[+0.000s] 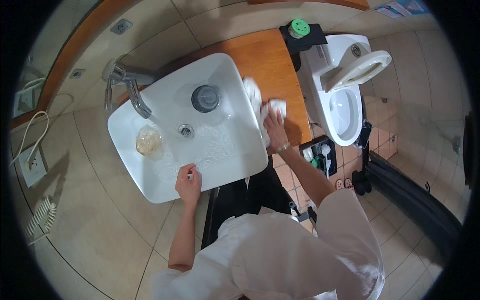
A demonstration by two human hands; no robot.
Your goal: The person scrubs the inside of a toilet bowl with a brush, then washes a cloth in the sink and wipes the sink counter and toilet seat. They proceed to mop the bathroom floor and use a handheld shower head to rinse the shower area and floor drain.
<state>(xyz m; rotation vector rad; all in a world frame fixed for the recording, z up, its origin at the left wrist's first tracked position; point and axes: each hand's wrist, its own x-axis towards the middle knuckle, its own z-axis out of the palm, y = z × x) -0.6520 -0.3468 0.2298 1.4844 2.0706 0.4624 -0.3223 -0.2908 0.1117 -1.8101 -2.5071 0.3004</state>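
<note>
My left hand (188, 184) is over the near rim of the white washbasin (240, 157), its fingers curled; whether something small is between them I cannot tell. My right hand (275, 129) presses on a white cloth (278, 106) on the wooden counter, just right of the basin; more of the cloth lies bunched along the basin's side. Water runs from the chrome faucet (138, 99) into the basin. In the basin, a clear glass or cup (205, 98) stands beyond the drain (186, 131), and an amber-tinted clear faceted vessel (148, 141) sits at the left.
The wooden counter (262, 52) carries the basin. At right stand a toilet (341, 108) with its seat raised and a green-lidded jar (299, 29) on a black shelf. Below is a black bin (322, 150) with cleaning items. A wall socket (33, 166) with a plugged cord is at left.
</note>
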